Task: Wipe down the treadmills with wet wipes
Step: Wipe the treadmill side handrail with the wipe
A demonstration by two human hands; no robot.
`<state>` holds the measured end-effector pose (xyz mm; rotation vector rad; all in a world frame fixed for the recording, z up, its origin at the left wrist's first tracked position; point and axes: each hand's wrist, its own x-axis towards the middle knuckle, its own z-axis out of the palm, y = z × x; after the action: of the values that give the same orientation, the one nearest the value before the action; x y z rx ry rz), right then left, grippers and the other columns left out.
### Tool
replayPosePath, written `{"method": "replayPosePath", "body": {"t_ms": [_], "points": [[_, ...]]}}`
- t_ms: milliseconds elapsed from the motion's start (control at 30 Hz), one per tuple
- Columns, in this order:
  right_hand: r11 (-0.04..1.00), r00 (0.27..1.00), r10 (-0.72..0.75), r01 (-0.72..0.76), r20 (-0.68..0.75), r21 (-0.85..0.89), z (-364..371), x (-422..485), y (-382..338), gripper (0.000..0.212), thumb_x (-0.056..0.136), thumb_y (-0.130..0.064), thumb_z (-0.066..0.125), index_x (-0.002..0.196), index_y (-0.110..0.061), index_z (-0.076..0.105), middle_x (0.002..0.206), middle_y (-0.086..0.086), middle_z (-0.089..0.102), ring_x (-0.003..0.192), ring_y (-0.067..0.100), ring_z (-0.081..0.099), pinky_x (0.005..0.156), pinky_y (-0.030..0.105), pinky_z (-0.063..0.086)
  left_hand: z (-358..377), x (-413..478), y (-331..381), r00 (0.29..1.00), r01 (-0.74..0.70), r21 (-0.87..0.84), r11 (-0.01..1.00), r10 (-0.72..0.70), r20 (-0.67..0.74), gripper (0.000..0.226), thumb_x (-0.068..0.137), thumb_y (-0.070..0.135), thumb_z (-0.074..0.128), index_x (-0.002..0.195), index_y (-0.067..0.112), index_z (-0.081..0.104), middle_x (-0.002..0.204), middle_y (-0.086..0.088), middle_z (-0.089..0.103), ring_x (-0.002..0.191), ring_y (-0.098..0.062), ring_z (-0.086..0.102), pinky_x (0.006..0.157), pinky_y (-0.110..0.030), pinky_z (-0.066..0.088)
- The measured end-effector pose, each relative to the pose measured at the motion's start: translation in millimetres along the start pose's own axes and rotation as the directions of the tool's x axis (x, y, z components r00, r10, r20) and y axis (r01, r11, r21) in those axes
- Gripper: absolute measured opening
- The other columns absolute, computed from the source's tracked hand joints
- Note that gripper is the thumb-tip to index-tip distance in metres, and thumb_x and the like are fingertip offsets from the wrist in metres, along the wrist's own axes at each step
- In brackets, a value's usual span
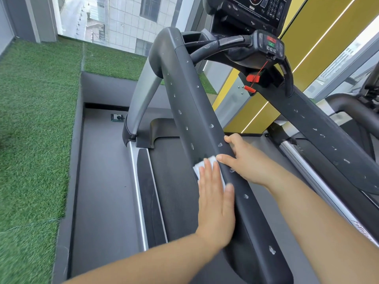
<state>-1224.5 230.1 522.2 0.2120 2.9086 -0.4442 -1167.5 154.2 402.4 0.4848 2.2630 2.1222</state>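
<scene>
A dark treadmill fills the view, and its left handrail [188, 95] runs from the upper middle down to the lower right, dotted with water droplets. My left hand [215, 203] lies flat with straight fingers on a white wet wipe [200, 168], pressing it against the outer side of this rail. My right hand [246, 160] reaches over the rail from the other side, its thumb and fingers resting on the top just ahead of the wipe. The right handrail [320, 128] also carries droplets.
The console [254, 9] and a control pod with a red safety clip [253, 78] sit at the top. The running belt [174, 181] lies below the rail. Artificial grass [34, 119] borders the grey floor on the left. Another machine stands at the right edge.
</scene>
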Motion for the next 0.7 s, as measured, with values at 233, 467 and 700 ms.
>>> {"method": "replayPosePath", "body": {"t_ms": [233,467,700], "points": [[1.000,1.000,0.000,0.000,-0.005,0.004,1.1,0.2,0.7,0.058,0.095,-0.041,0.051,0.144,-0.022,0.026,0.153,-0.010,0.027,0.131,0.015,0.040,0.100,0.030,0.035,-2.1,0.9,3.4,1.000,0.011,-0.030,0.999,-0.012,-0.004,0.058,0.092,0.054,0.008,0.141,0.035,-0.015,0.150,0.024,-0.024,0.136,0.008,-0.027,0.111,-0.015,-0.017],[1.000,1.000,0.005,-0.005,-0.014,-0.004,1.7,-0.3,-0.1,0.059,0.095,-0.041,0.051,0.145,-0.022,0.025,0.154,-0.008,0.026,0.133,0.015,0.038,0.099,0.029,0.034,-8.4,28.3,-1.8,0.997,0.048,-0.111,0.993,-0.055,-0.053,0.049,0.101,0.037,0.017,0.141,0.034,-0.011,0.148,0.029,-0.017,0.133,0.014,-0.025,0.111,-0.013,-0.014],[1.000,1.000,0.019,-0.019,-0.002,0.012,1.1,-1.2,0.2,0.059,0.095,-0.043,0.051,0.145,-0.025,0.025,0.154,-0.009,0.026,0.133,0.016,0.039,0.102,0.032,0.036,-2.9,-6.4,-5.0,0.999,0.049,-0.139,0.989,-0.049,0.006,0.051,0.098,0.040,0.017,0.137,0.042,-0.017,0.146,0.031,-0.026,0.133,0.011,-0.029,0.111,-0.014,-0.016]]}}
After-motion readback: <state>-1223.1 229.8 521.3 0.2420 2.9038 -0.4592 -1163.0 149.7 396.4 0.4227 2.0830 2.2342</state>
